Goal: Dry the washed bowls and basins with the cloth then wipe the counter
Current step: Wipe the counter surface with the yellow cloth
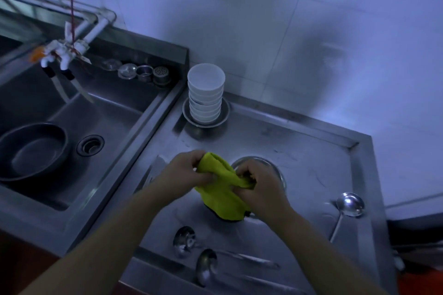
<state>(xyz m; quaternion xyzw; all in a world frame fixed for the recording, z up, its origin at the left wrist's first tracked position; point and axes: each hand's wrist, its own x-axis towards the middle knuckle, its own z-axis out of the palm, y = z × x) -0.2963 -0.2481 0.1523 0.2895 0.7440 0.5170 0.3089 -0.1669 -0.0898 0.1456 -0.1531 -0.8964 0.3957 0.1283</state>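
Both hands hold a yellow-green cloth [219, 195] above the steel counter [311, 167]. My left hand [188, 170] grips its upper left fold; my right hand [260, 184] pinches its right side. Behind my right hand a steel bowl [268, 165] sits on the counter, mostly hidden by hand and cloth. A stack of several white bowls [206, 96] stands upside down on a steel plate [224, 116] at the back of the counter. A large dark basin [33, 148] lies in the sink [107, 115] at the left.
Three ladles lie on the counter: one at the right [350, 205], two near the front edge [184, 239] [206, 264]. A white tap assembly [62, 55] hangs over the sink. Small steel strainers and cups [143, 73] sit on the sink's back ledge. A tiled wall rises behind.
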